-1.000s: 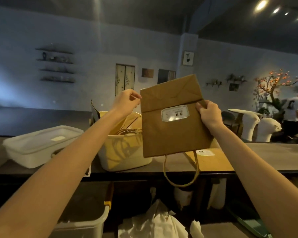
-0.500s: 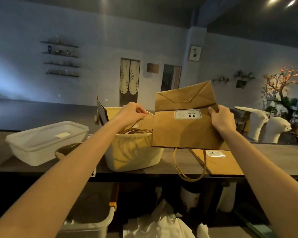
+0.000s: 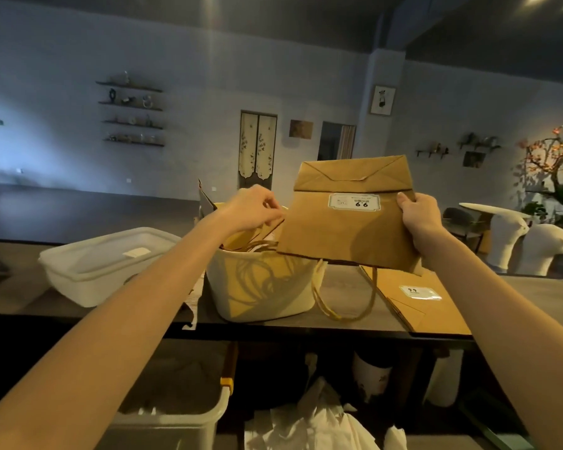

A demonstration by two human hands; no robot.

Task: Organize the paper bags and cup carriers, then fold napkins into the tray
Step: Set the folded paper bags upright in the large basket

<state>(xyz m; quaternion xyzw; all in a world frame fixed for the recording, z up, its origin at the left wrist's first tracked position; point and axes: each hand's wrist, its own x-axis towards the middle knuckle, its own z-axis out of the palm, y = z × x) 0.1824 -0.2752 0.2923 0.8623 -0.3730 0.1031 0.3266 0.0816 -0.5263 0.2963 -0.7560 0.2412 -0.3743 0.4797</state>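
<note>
**Flat paper bag held up over a counter tub**

A person stands at a dark counter with both bare arms stretched forward. The right hand is raised at the right of the frame, thumb on the near face and fingers curled behind, gripping the right edge of a folded brown paper bag. The bag is held flat and upside down in the air above the counter, its folded base uppermost, a white label printed "9.9" facing the camera, and its twisted cord handles dangling below its lower edge. The left hand reaches over a pale plastic tub standing on the counter, fingers bent downward and pinching the top edge of one of the brown bags in the tub, which stand upright inside it among loops of cord. The held bag's lower left corner hangs just above the tub's rim. To the right of the tub, more flat bags lie stacked on the counter, one showing a label. A white lidded container sits left of the tub.
</note>
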